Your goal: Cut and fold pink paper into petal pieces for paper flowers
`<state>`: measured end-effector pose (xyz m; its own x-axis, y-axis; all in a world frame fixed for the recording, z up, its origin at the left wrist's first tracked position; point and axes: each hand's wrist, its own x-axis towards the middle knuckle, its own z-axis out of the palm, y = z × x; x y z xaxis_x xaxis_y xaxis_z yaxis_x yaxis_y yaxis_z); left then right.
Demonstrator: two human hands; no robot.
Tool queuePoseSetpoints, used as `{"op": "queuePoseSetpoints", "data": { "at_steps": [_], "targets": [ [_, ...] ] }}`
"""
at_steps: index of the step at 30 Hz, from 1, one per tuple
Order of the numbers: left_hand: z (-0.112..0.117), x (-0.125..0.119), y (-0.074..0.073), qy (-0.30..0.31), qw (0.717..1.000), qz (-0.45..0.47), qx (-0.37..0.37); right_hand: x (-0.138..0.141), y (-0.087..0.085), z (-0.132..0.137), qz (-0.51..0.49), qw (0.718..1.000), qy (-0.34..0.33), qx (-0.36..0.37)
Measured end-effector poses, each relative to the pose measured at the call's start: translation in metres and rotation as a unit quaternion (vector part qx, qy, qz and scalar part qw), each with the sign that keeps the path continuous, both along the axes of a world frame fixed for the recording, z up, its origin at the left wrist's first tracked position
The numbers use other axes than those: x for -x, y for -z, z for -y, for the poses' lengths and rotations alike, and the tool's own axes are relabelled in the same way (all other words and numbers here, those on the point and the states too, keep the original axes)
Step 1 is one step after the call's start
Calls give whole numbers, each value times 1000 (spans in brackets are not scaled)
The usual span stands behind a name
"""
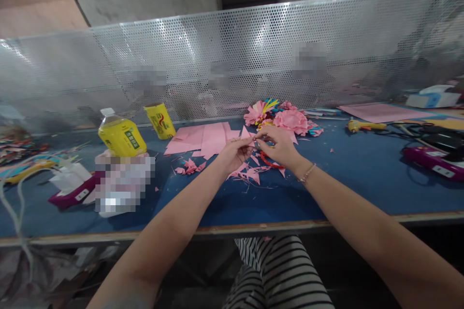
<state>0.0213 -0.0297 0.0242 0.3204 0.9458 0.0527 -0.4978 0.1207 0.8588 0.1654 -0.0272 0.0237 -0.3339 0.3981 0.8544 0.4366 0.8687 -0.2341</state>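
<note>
Both my hands meet over the blue table (362, 174). My left hand (235, 153) pinches a small folded pink paper piece (247, 134) between thumb and fingers. My right hand (278, 146) is closed on the same pink piece from the right. Red-handled scissors (271, 162) lie on the table just under my right hand. Pink paper scraps (250, 174) are scattered below my hands. A stack of pink paper sheets (203, 139) lies to the left, and finished pink paper flowers (290, 119) sit just beyond my hands.
A yellow drink bottle (121, 135) and a yellow packet (160, 119) stand at left. A glue gun (362, 126), pink sheet (380, 112) and purple device (431, 161) lie at right. A perforated metal screen (232, 58) backs the table. Table's front edge (253, 228) is near my lap.
</note>
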Motion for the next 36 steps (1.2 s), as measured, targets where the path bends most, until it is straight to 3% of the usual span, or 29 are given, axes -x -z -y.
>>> {"op": "queuePoseSetpoints", "data": {
  "at_steps": [4, 14, 19, 25, 28, 31, 36],
  "targets": [
    [0, 0, 0, -8, 1000, -8, -4, 0, 1, -2, 8, 1000, 7, 12],
    [0, -1, 0, -31, 999, 7, 9, -3, 3, -4, 71, 994, 17, -81],
    [-1, -1, 1, -19, 999, 26, 7, -9, 4, -11, 108, 984, -1, -140],
    [-1, 0, -1, -17, 1000, 11, 20, -9, 2, -7, 150, 977, -29, -148],
    [0, 0, -2, -11, 1000, -1, 22, -6, -2, -1, 78, 992, -13, -94],
    [0, 0, 0, -17, 1000, -22, 5, -3, -5, 1, 5, 1000, 22, 16],
    [-4, -2, 8, -42, 995, -75, -50, 1, 0, -4, 36, 983, -15, 182]
  ]
}}
